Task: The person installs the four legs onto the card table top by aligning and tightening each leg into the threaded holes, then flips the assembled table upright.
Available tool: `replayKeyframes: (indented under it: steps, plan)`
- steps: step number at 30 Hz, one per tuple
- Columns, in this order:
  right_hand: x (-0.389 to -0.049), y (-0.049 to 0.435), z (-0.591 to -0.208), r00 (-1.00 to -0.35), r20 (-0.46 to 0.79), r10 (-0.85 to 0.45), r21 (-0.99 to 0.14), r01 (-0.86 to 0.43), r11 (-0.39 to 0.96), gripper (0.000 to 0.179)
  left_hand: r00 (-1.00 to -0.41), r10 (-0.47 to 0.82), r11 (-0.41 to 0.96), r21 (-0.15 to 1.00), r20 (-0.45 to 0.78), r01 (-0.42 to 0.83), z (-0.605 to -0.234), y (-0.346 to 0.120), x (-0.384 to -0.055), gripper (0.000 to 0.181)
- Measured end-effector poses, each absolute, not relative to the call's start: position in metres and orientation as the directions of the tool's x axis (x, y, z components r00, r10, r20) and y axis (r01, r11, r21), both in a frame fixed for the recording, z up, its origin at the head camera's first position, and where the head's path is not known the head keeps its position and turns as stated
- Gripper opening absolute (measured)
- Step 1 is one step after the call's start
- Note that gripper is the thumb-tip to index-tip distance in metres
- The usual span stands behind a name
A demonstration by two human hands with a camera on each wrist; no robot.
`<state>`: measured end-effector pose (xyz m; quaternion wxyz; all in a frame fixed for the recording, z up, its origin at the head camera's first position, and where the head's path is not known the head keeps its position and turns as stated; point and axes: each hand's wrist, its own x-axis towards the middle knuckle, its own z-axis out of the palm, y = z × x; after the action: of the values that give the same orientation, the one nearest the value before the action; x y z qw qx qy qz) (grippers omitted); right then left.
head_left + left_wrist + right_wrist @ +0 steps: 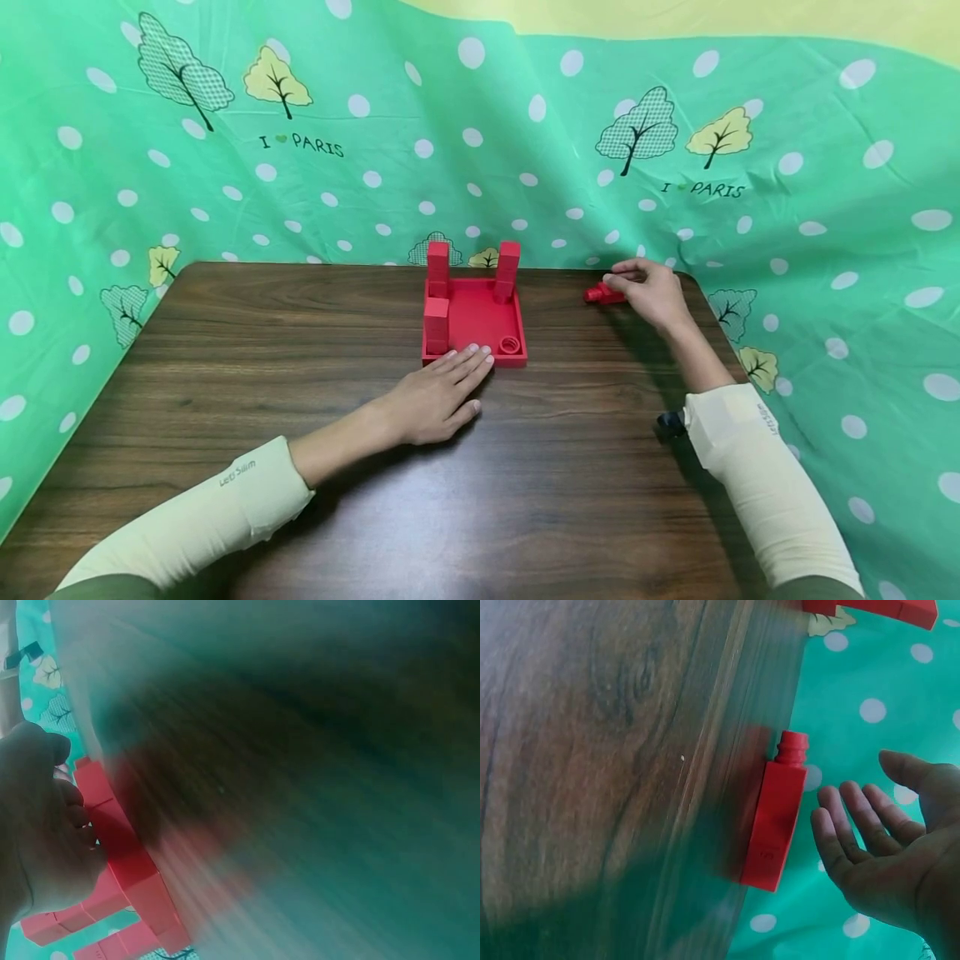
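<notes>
A red square tray-like piece (480,312) has red square posts standing at three corners: back left (438,268), back right (507,271) and front left (437,325). In its front right corner is a round threaded socket (509,344). My left hand (438,396) lies with straight fingers on the tray's near edge. On the right, a loose red post (775,825) with a threaded end lies on its side. My right hand (892,840) is beside it, fingers spread and slightly bent, with a gap between hand and post in the right wrist view.
The dark wooden table (300,333) carries all the red pieces. Behind it and at its sides hangs a green dotted cloth (472,142). A small black object (670,425) juts from the right sleeve (757,467).
</notes>
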<state>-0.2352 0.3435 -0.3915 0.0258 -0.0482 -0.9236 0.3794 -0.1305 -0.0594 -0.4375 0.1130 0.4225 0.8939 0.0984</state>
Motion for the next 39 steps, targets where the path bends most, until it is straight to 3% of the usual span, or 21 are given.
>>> replayKeyframes:
  steps: [10, 13, 23, 39]
  plan:
    - [-0.262, 0.378, -0.412, -0.974, -0.008, 0.225, -0.747, 0.156, 0.646, 0.046, -0.623, 0.774, 0.627, 0.285, -0.116, 0.725, -0.437, -0.063, -0.136, 0.075]
    - [-0.246, 0.369, -0.398, -0.963, -0.02, 0.267, -0.725, 0.198, 0.659, 0.049, -0.62, 0.776, 0.623, 0.284, -0.113, 0.729, -0.437, -0.064, -0.136, 0.075]
    - [-0.247, 0.399, -0.406, -0.951, -0.09, 0.294, -0.742, 0.261, 0.617, 0.049, -0.609, 0.785, 0.613, 0.291, -0.116, 0.735, -0.434, -0.063, -0.135, 0.076]
    - [-0.256, 0.435, -0.427, -0.969, -0.221, 0.114, -0.774, 0.246, 0.584, 0.076, -0.597, 0.792, 0.607, 0.285, -0.132, 0.742, -0.433, -0.064, -0.136, 0.075]
